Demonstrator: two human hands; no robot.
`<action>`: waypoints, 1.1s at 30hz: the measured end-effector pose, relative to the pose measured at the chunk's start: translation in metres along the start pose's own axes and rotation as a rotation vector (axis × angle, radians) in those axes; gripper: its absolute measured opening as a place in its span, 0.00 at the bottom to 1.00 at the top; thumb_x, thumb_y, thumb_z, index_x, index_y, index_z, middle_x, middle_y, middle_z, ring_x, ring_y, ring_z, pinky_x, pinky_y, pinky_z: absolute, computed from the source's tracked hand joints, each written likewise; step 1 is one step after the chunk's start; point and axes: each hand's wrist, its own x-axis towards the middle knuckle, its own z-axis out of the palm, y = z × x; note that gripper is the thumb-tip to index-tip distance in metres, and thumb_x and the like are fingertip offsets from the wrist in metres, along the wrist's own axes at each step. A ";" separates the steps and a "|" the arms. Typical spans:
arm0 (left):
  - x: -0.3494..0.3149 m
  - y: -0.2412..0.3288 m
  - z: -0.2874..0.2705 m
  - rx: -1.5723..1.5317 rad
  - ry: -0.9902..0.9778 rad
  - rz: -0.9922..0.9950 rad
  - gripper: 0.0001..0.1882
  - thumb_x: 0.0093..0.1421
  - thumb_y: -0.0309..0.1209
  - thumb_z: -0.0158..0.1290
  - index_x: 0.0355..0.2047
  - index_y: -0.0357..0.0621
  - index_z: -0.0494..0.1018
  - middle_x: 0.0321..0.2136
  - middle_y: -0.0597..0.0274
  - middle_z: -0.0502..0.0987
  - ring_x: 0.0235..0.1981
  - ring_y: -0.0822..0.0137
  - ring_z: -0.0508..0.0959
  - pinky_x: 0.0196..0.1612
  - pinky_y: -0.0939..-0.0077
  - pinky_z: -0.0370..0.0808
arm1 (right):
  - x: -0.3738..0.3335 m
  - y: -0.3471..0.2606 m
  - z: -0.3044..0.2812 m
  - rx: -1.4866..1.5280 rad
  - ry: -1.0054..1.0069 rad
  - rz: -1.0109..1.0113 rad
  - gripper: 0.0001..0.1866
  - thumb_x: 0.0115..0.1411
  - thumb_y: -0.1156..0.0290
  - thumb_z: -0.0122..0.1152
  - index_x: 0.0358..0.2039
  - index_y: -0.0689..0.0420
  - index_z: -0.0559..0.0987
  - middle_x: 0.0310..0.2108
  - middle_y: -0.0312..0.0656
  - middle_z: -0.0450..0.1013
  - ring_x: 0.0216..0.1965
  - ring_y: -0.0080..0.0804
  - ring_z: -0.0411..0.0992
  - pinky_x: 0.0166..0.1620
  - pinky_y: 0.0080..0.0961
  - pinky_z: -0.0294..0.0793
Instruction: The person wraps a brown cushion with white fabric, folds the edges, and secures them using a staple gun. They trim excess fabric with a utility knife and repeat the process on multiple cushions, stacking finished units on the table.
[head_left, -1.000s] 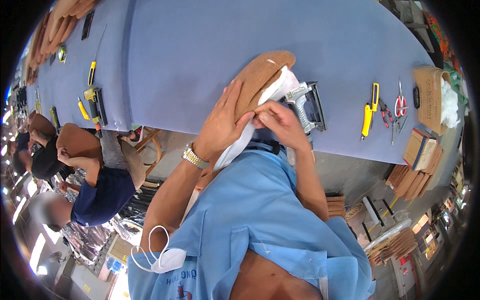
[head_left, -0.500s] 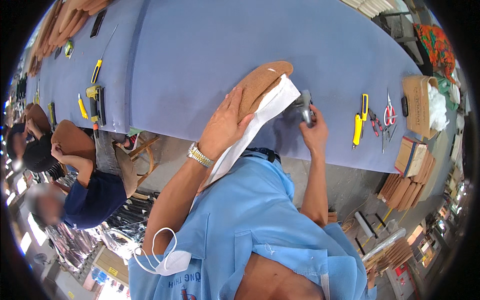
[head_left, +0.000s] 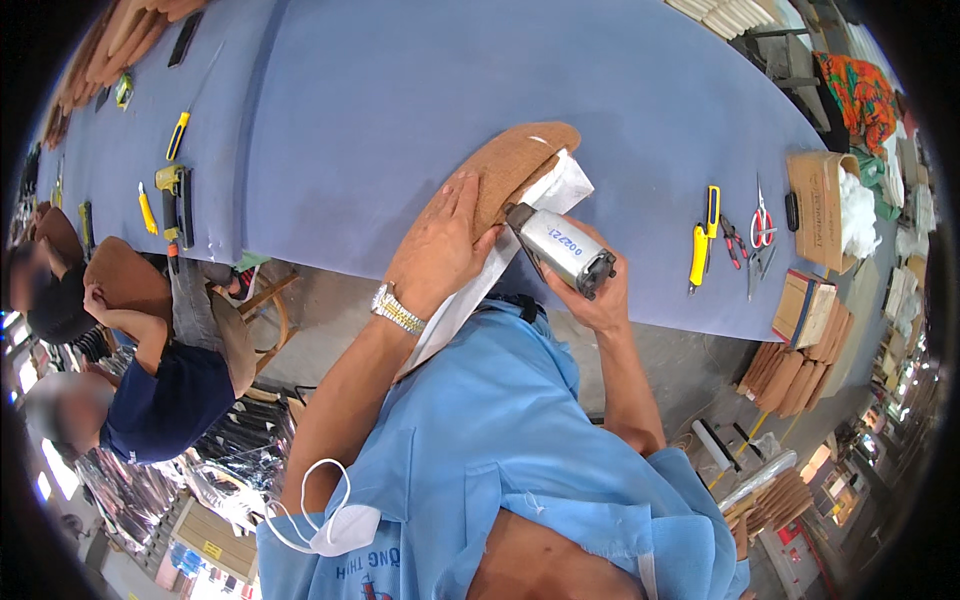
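Observation:
A brown upholstered pad (head_left: 515, 160) is tilted at the near edge of the blue table, with a strip of white cloth (head_left: 568, 180) along its near side. My left hand (head_left: 443, 240) grips the pad, fingers laid over the brown cover and thumb at the edge beside the cloth. In my right hand (head_left: 607, 290) is a silver staple gun (head_left: 560, 243), its dark nose touching or very close to the seam between cover and cloth, near my left thumb. The gun's handle is mostly hidden by its body.
Yellow cutters (head_left: 699, 255), red-handled scissors (head_left: 763, 230) and pliers lie on the blue table (head_left: 400, 80) at the right, beside a cardboard box (head_left: 815, 210) with white stuffing. Another staple gun (head_left: 175, 200) and a screwdriver (head_left: 178, 135) lie left. Co-workers sit at the left, one (head_left: 180, 400) holding a brown pad.
My right hand has brought the staple gun up from the table's right side to the pad's edge, turning its silver body into view. My left hand stays on the pad.

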 end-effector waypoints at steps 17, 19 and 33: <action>0.000 0.016 -0.002 0.077 0.031 -0.023 0.41 0.61 0.34 0.61 0.70 0.30 0.57 0.64 0.34 0.68 0.67 0.41 0.67 0.68 0.55 0.67 | 0.015 -0.011 0.000 -0.238 -0.138 0.041 0.31 0.50 0.73 0.71 0.57 0.55 0.76 0.47 0.47 0.81 0.47 0.44 0.83 0.48 0.29 0.79; -0.002 0.014 0.001 0.080 0.028 -0.021 0.41 0.61 0.33 0.62 0.70 0.30 0.57 0.64 0.35 0.69 0.67 0.41 0.67 0.68 0.55 0.67 | 0.010 -0.011 0.001 -0.234 -0.122 0.030 0.31 0.49 0.73 0.71 0.57 0.56 0.77 0.47 0.47 0.81 0.46 0.43 0.83 0.48 0.29 0.79; -0.005 0.017 0.004 -0.013 -0.039 -0.132 0.46 0.59 0.30 0.63 0.73 0.38 0.53 0.69 0.45 0.64 0.71 0.43 0.63 0.70 0.47 0.64 | 0.008 -0.032 -0.002 -0.325 -0.203 0.039 0.29 0.52 0.76 0.71 0.57 0.60 0.78 0.44 0.43 0.81 0.43 0.26 0.80 0.47 0.23 0.77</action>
